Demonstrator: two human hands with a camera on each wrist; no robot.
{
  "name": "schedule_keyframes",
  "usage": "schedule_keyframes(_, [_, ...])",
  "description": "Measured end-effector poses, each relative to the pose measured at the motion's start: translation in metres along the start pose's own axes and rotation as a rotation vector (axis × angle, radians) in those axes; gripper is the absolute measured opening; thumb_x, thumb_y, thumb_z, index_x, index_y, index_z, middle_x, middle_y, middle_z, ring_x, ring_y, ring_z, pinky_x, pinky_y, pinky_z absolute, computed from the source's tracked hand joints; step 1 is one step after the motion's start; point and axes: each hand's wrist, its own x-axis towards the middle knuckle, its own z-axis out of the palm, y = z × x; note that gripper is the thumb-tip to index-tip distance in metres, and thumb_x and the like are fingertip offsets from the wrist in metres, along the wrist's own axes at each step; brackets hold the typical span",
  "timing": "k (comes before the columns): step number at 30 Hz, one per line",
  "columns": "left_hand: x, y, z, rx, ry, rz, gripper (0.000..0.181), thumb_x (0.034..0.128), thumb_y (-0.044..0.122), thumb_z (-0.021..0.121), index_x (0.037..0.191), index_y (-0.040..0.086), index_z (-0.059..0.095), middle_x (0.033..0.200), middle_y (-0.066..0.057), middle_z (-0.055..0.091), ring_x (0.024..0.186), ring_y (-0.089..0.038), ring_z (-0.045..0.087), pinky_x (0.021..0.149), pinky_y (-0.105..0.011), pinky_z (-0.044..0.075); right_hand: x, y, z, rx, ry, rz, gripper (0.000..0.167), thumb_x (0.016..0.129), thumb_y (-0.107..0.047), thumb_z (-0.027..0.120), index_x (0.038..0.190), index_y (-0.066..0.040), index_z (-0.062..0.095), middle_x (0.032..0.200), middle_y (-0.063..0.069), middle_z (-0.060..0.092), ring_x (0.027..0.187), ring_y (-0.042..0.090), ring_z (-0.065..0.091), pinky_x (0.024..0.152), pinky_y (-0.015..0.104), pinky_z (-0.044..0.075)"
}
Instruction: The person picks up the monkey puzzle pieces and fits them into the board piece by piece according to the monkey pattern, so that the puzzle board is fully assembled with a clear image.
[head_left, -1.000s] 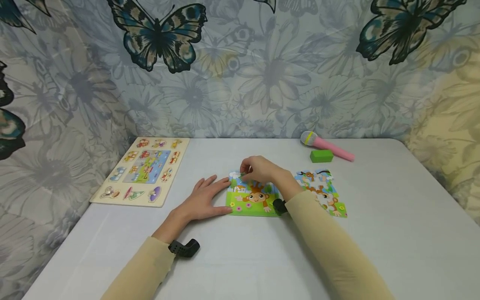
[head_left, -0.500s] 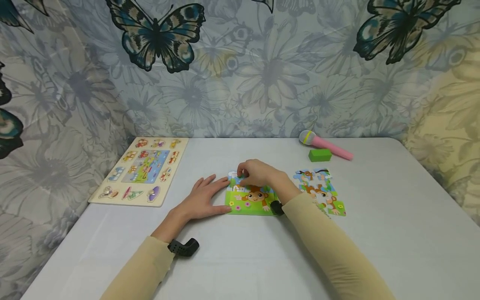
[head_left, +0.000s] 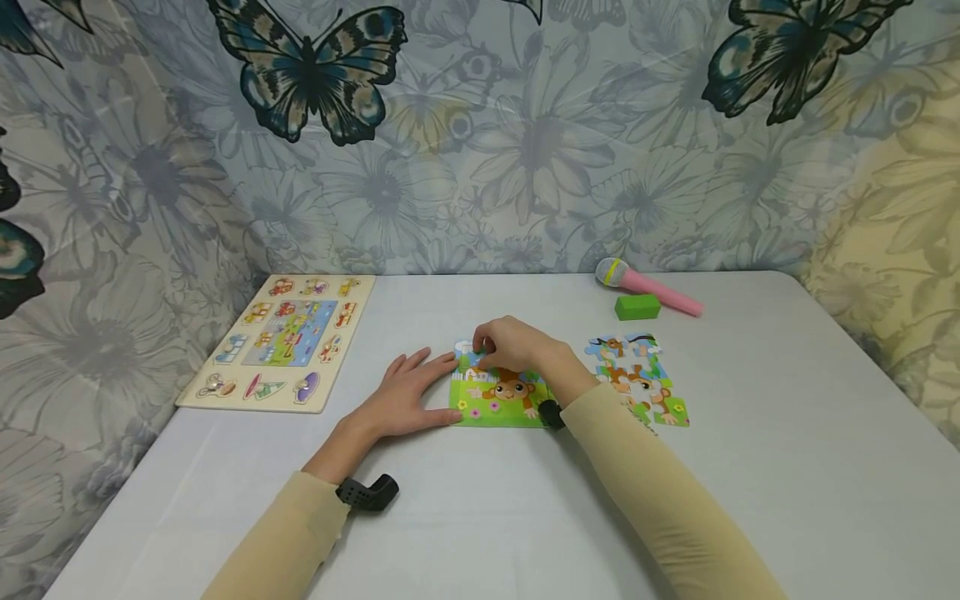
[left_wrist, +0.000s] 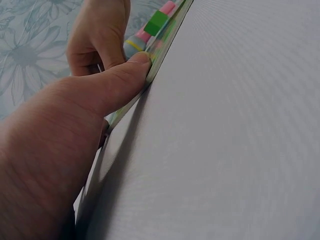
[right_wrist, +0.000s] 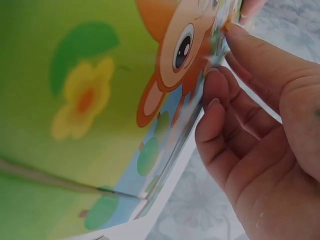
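A monkey picture puzzle board (head_left: 495,412), green at the bottom, lies in the middle of the white table. My left hand (head_left: 405,400) is spread flat at its left edge; the thumb of that hand (left_wrist: 120,82) touches the board edge in the left wrist view. Over the upper left part of the board, my right hand (head_left: 517,343) bends its fingers down. In the right wrist view that hand (right_wrist: 270,110) pinches a small puzzle piece (right_wrist: 216,42) between thumb and fingertips; it is mostly hidden and blurred. Loose monkey puzzle pieces (head_left: 641,383) lie right of the board.
A wooden peg board (head_left: 213,375) with small pictures lies at the table's left. A green block (head_left: 637,307) and a pink toy microphone (head_left: 667,296) lie at the back right. A butterfly-patterned cloth (head_left: 480,167) hangs behind the table.
My right hand has shifted slightly left over the board's upper part, with its fingers still bent. My left hand stays at the board's left edge. The head view has shifted a little.
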Motion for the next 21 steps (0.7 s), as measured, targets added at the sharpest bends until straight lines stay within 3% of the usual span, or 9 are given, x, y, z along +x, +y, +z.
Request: schedule_keyframes(21, [-0.0013,0.0034,-0.0009,-0.008,-0.003,-0.008,0.084,0.0862,0.059,0.070,0.153,0.014,0.047,0.162,0.002,0.034,0.151,-0.033,0.017,0.118,-0.059,0.005,0.0023,-0.0027,-0.0011,-0.032,-0.011,-0.036,0.019,0.096,-0.014,0.071,0.114,-0.007,0.071,0.095,0.002,0.064,0.084,0.017,0.056,0.081,0.030,0.050])
